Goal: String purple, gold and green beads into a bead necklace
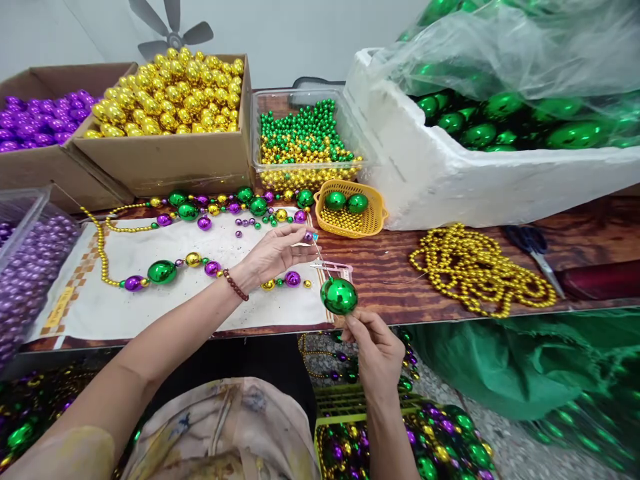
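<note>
- Head view: your left hand (pixel 280 252), nearer you and to the left of the yellow basket (pixel 375 212), has its thumb and index finger pinched at the upper end of a thin line (pixel 324 259), by a small purple bead and a bright blue spot; its other fingers reach out loosely.
- Your right hand (pixel 375 347), on your side of the basket, grips the bottom of the large green bead (pixel 339 296) between thumb and fingers, and the line runs down to that bead's top.
- The large green bead is between you and the basket, by the edge of the table (pixel 380 267); a pink-handled tool (pixel 340 267) lies just behind it, on the basket's near side.
- Left of the basket, you have a beaded strand (pixel 161 272) of green, purple and gold lying on a white cloth (pixel 195 300).
- Inside the basket are two green beads and many small gold ones.
- Behind the basket, slightly left, stands a clear plastic tub (pixel 257 133) of small green and gold beads; farther left is a cardboard box (pixel 165 160) of gold beads.
- Right of the basket, you see a heap of gold bead strands (pixel 480 273), then scissors (pixel 543 257); behind these, a white foam box (pixel 450 187) holds large green beads.
</note>
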`<state>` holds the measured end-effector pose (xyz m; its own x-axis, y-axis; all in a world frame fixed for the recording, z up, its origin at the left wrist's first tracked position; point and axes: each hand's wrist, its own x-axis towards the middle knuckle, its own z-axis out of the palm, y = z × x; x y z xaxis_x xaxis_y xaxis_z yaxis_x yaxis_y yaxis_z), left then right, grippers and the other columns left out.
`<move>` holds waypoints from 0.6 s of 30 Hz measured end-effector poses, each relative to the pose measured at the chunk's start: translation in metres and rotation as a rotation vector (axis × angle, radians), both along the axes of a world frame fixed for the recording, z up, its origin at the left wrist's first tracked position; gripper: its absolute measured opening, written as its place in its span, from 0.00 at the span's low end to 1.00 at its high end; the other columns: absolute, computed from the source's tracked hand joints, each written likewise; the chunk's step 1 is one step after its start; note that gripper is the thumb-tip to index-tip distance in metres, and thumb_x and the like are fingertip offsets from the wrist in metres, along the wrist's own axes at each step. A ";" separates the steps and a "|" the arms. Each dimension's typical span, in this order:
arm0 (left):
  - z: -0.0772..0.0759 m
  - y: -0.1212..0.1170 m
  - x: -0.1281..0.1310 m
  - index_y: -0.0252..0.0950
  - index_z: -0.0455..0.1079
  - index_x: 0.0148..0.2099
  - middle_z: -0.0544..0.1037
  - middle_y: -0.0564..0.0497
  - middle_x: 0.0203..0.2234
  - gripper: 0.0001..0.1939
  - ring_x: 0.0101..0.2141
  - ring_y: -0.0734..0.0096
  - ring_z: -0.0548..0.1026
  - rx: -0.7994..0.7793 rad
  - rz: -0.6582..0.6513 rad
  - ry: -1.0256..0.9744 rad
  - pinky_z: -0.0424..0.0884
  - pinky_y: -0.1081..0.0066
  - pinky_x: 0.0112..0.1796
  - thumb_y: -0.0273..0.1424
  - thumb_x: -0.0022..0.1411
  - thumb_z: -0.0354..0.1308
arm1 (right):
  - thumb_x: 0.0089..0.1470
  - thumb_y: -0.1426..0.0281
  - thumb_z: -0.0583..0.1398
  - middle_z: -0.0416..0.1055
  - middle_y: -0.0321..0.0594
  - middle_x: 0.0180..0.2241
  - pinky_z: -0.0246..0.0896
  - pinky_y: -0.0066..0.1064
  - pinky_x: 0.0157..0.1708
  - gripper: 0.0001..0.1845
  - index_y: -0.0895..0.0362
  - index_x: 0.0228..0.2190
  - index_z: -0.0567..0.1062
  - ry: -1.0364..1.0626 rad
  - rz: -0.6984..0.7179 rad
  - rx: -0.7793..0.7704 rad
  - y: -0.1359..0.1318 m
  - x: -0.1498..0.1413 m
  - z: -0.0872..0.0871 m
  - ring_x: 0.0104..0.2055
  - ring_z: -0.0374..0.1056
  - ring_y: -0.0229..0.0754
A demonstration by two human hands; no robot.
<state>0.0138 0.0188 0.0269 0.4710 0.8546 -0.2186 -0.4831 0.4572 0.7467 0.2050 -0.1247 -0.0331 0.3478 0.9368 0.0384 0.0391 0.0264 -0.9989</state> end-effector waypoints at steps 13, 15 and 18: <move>0.002 0.001 0.007 0.32 0.77 0.42 0.81 0.46 0.36 0.08 0.36 0.66 0.81 -0.030 0.023 -0.010 0.76 0.59 0.45 0.29 0.60 0.67 | 0.53 0.62 0.65 0.65 0.32 0.16 0.59 0.27 0.21 0.13 0.57 0.23 0.75 -0.092 -0.015 -0.027 0.001 -0.001 0.008 0.19 0.62 0.36; 0.002 0.001 0.007 0.32 0.77 0.42 0.81 0.46 0.38 0.08 0.36 0.67 0.81 -0.020 0.023 0.005 0.75 0.59 0.45 0.29 0.60 0.67 | 0.53 0.62 0.64 0.65 0.32 0.16 0.59 0.27 0.21 0.13 0.57 0.23 0.75 -0.096 -0.014 -0.026 0.000 0.000 0.009 0.19 0.61 0.35; 0.002 0.003 0.008 0.34 0.78 0.42 0.81 0.48 0.36 0.09 0.34 0.70 0.80 0.024 0.027 0.039 0.74 0.60 0.45 0.30 0.59 0.68 | 0.53 0.61 0.64 0.65 0.32 0.16 0.58 0.27 0.21 0.14 0.57 0.23 0.75 -0.104 -0.013 -0.032 -0.001 0.000 0.010 0.18 0.61 0.35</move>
